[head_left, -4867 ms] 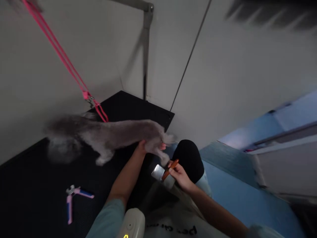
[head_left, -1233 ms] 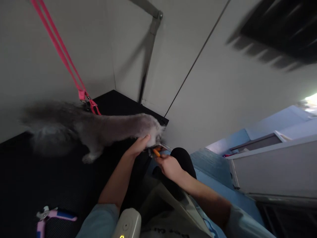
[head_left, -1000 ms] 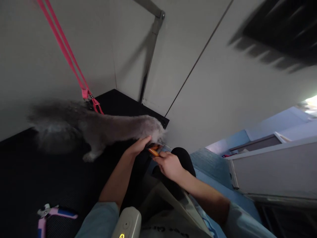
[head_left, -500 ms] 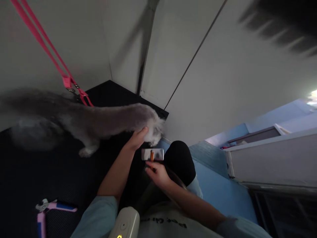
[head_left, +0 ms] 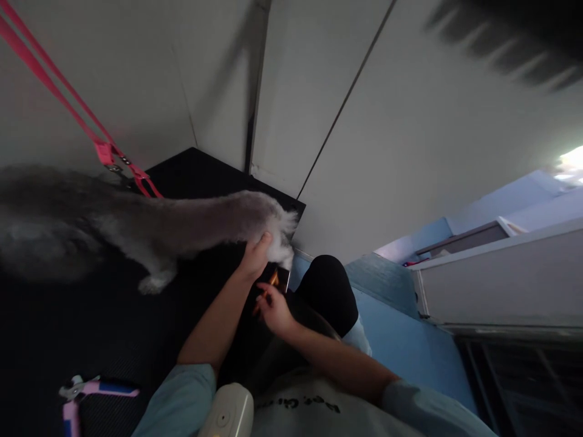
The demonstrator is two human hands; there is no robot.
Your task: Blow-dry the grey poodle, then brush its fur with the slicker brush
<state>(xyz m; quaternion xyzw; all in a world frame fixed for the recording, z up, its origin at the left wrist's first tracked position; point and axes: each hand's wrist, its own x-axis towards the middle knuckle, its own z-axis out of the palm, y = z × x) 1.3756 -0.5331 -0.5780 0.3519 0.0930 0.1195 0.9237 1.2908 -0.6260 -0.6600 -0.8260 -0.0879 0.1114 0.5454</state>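
Observation:
A grey, short-clipped dog [head_left: 195, 221] stands on the black table [head_left: 189, 167], its rear toward the centre. My left hand [head_left: 255, 258] is closed around the white fur of its hind leg [head_left: 279, 247]. Below that, my right hand [head_left: 273, 308] grips the orange handle of a grooming brush [head_left: 281, 279] whose flat rectangular head is close to the leg's lower fur. I cannot tell whether the brush touches the fur. A pink strap [head_left: 59, 85] runs down to the dog's body at the left.
Nail clippers [head_left: 98, 387] with pink and blue handles lie open on the table at lower left. A whitish device [head_left: 230, 409] is near my body. My dark-covered knee [head_left: 330, 294] is right of the brush. A grey wall [head_left: 364, 152] stands behind.
The brush has turned and moved up toward the leg, so its head shows dark instead of silvery. My left hand keeps its hold. The whole view has shifted slightly.

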